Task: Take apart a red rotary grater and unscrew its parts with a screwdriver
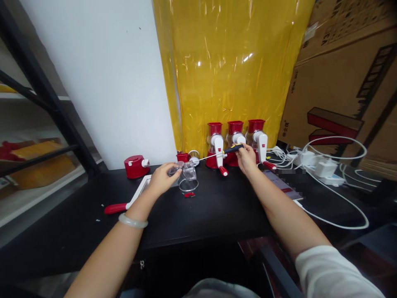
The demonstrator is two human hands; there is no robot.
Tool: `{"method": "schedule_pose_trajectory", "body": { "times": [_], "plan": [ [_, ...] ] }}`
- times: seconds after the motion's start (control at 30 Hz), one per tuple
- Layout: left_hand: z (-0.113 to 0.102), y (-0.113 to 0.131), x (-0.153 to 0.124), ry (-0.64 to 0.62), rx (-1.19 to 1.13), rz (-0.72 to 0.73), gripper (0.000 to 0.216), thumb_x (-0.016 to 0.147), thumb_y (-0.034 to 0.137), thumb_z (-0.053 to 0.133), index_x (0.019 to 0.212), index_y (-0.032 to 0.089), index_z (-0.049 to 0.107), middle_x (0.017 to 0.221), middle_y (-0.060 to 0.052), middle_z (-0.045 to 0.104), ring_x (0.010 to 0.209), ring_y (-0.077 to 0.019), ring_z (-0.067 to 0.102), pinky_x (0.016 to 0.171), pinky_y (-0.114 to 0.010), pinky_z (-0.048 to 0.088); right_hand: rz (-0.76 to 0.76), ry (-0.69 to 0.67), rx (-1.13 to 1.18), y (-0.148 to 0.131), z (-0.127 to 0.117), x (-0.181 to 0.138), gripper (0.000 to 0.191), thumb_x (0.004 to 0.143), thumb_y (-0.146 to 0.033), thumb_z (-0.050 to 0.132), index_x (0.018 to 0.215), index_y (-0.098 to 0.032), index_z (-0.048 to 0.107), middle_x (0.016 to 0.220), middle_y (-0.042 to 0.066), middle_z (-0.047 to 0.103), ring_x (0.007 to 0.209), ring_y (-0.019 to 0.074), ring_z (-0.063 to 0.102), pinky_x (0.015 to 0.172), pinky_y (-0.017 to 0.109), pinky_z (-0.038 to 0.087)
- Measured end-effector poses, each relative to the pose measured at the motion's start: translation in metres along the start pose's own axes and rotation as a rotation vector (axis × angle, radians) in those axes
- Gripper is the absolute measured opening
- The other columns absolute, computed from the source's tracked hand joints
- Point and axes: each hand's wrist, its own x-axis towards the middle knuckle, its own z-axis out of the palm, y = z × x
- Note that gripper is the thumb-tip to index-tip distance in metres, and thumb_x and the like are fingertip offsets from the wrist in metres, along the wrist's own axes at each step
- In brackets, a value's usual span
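Observation:
My right hand is closed around the black-and-yellow handle of a screwdriver. Its long metal shaft points left, with the tip close to a clear plastic part; whether they touch I cannot tell. My left hand grips that clear part by its left side, just above the black table. Below it lies a clear ring, and nearer to me a small red piece. A white crank with a red handle rests beside my left wrist, partly hidden by it. Behind the shaft sits a metal grating drum.
Three red-and-white rotary graters stand along the back by a yellow plastic sheet. A red base is at the left. On the right are a tablet-like device, white cables and chargers, before a cardboard box.

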Motion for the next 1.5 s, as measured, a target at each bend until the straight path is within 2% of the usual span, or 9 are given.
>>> {"method": "schedule_pose_trajectory", "body": {
  "times": [0.13, 0.33, 0.47, 0.63, 0.8, 1.17, 1.5],
  "plan": [
    [-0.0004, 0.0012, 0.0000, -0.003, -0.002, -0.004, 0.037, 0.085, 0.052, 0.059, 0.098, 0.020, 0.073, 0.119, -0.013, 0.073, 0.113, -0.0307, 0.067, 0.102, -0.045, 0.049, -0.033, 0.000, -0.022, -0.0006, -0.0007, -0.0009, 0.033, 0.062, -0.017, 0.077, 0.092, -0.022, 0.063, 0.088, 0.000, 0.072, 0.089, 0.0147, 0.071, 0.078, 0.028, 0.058],
    [-0.0004, 0.0015, -0.0002, 0.001, 0.002, 0.007, 0.035, 0.086, 0.051, 0.058, 0.098, 0.022, 0.073, 0.118, -0.011, 0.074, 0.112, -0.0296, 0.068, 0.102, -0.045, 0.050, -0.069, -0.001, -0.105, 0.0017, -0.0046, 0.0008, 0.043, 0.059, -0.022, 0.080, 0.100, -0.021, 0.068, 0.091, 0.000, 0.069, 0.085, 0.0134, 0.066, 0.071, 0.025, 0.055],
    [-0.0003, 0.0010, 0.0002, -0.007, 0.005, -0.011, 0.037, 0.085, 0.052, 0.058, 0.099, 0.021, 0.073, 0.120, -0.012, 0.073, 0.113, -0.0301, 0.067, 0.103, -0.045, 0.049, -0.036, 0.028, -0.137, 0.0032, -0.0063, 0.0009, 0.045, 0.060, -0.023, 0.080, 0.104, -0.023, 0.070, 0.094, -0.001, 0.068, 0.087, 0.0127, 0.066, 0.076, 0.027, 0.056],
    [-0.0004, 0.0023, 0.0007, -0.008, -0.003, -0.010, 0.036, 0.085, 0.051, 0.059, 0.098, 0.021, 0.073, 0.119, -0.013, 0.073, 0.113, -0.0308, 0.067, 0.103, -0.046, 0.049, -0.015, 0.023, -0.115, 0.0024, -0.0063, -0.0007, 0.038, 0.067, -0.029, 0.077, 0.104, -0.025, 0.071, 0.095, -0.001, 0.070, 0.090, 0.0129, 0.068, 0.085, 0.032, 0.058],
    [-0.0014, 0.0035, 0.0003, -0.004, 0.006, -0.011, 0.036, 0.085, 0.052, 0.059, 0.098, 0.021, 0.073, 0.118, -0.012, 0.074, 0.112, -0.0307, 0.068, 0.102, -0.046, 0.049, -0.046, 0.034, -0.171, 0.0037, -0.0069, -0.0005, 0.039, 0.066, -0.031, 0.080, 0.103, -0.024, 0.070, 0.103, 0.002, 0.071, 0.098, 0.0160, 0.068, 0.084, 0.032, 0.058],
    [-0.0012, 0.0033, -0.0002, -0.013, 0.004, -0.014, 0.038, 0.085, 0.053, 0.058, 0.098, 0.021, 0.073, 0.121, -0.013, 0.073, 0.114, -0.0303, 0.067, 0.104, -0.045, 0.048, -0.013, 0.027, -0.124, 0.0025, -0.0043, -0.0013, 0.041, 0.064, -0.023, 0.077, 0.103, -0.025, 0.063, 0.096, -0.001, 0.070, 0.090, 0.0126, 0.069, 0.084, 0.030, 0.058],
    [-0.0019, 0.0043, 0.0000, -0.012, 0.005, -0.009, 0.035, 0.085, 0.052, 0.059, 0.098, 0.023, 0.073, 0.119, -0.011, 0.074, 0.112, -0.0300, 0.067, 0.102, -0.045, 0.050, -0.017, 0.007, -0.091, -0.0019, -0.0014, -0.0055, 0.041, 0.062, -0.023, 0.078, 0.101, -0.024, 0.067, 0.090, -0.001, 0.069, 0.090, 0.0130, 0.068, 0.086, 0.032, 0.057]
  ]
}}
